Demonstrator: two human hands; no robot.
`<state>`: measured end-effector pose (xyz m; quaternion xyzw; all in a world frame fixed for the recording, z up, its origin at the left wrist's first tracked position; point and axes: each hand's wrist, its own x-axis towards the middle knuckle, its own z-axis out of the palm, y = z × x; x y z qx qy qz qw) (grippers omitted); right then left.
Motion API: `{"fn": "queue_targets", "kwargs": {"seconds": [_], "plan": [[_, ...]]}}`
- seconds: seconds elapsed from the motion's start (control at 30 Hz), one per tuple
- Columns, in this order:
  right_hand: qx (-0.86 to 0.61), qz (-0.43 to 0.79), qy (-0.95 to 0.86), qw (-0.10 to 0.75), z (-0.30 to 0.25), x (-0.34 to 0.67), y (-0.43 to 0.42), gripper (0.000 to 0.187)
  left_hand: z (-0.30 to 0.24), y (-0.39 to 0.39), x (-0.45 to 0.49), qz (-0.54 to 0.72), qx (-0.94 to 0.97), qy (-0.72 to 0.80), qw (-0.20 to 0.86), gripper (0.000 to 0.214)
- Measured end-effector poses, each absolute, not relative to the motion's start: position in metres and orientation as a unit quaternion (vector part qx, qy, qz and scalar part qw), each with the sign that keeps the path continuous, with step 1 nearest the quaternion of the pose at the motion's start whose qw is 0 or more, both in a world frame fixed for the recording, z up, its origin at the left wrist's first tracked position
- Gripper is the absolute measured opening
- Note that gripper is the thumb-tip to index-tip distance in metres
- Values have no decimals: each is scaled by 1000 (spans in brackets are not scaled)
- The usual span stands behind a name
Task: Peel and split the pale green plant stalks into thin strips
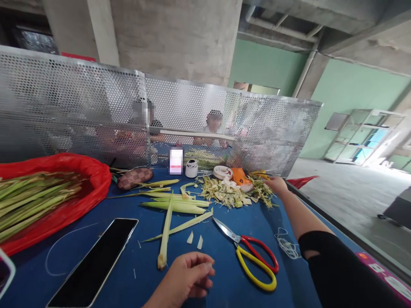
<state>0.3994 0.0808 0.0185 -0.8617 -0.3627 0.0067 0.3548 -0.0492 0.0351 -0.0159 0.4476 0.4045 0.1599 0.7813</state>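
My left hand (189, 274) rests low on the blue table (135, 261) with its fingers curled in, nothing visible in them. It lies just beside the cut end of a long pale green stalk (165, 231). My right hand (276, 185) reaches far across to the pile of stalk trimmings (231, 192); its fingers are hidden from here. Scissors (253, 256) with a red and a yellow handle lie shut between my arms. Several trimmed stalks (175, 204) lie side by side in the middle.
A red bag (80, 171) of green stalks sits at left. A black phone (96, 261) lies face up near me. White string (287, 246), a tape roll (222, 172), an orange item (239, 175) and a brown pouch (135, 177) lie about. People sit behind the perforated metal screen (96, 111).
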Motion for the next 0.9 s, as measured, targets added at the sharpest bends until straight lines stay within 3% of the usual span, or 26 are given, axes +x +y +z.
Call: {"fn": "queue_targets", "kwargs": {"seconds": [0.13, 0.37, 0.6, 0.73, 0.9], "plan": [[-894, -13, -383, 234, 0, 400, 82, 33, -18, 36, -49, 148, 448, 399, 786, 48], [-902, -85, -401, 138, -26, 380, 87, 33, -24, 37, -49, 133, 454, 402, 784, 43], [-895, -92, -427, 94, 0, 362, 87, 34, -16, 33, -47, 151, 454, 408, 778, 39], [-853, -112, -496, 116, 26, 315, 79, 39, -4, 26, -47, 140, 480, 423, 756, 31], [-678, 31, -724, 124, 34, 199, 55, 28, 1, 17, -48, 89, 547, 381, 739, 31]]}}
